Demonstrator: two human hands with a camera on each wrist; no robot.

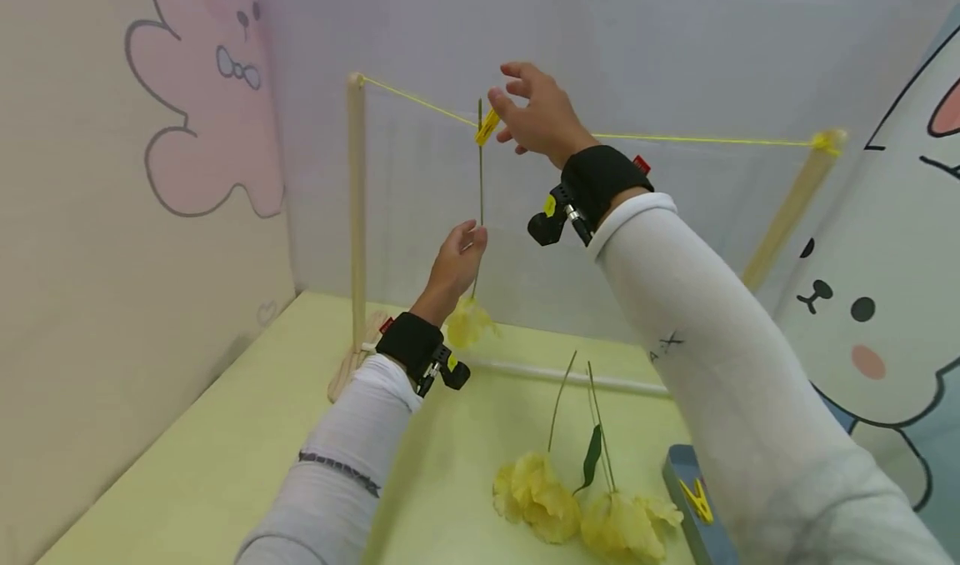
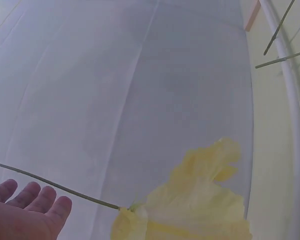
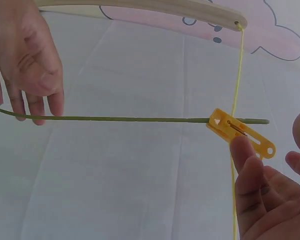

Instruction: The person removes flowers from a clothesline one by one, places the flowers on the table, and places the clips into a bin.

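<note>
A slim green-stemmed yellow flower (image 1: 468, 322) hangs head-down from a flat yellow plastic peg (image 1: 487, 127) on the taut yellow string (image 1: 705, 140), the left hand (image 1: 456, 258) touching its stem with relaxed fingers, the right hand (image 1: 534, 115) spread loose beside the peg, gripping nothing.

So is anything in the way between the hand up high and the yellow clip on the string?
Nothing visible. The right hand is right beside the yellow clip, one fingertip at its edge, fingers spread. The clip pins the flower stem to the yellow string. The left hand is lower down the stem, well clear.
</note>
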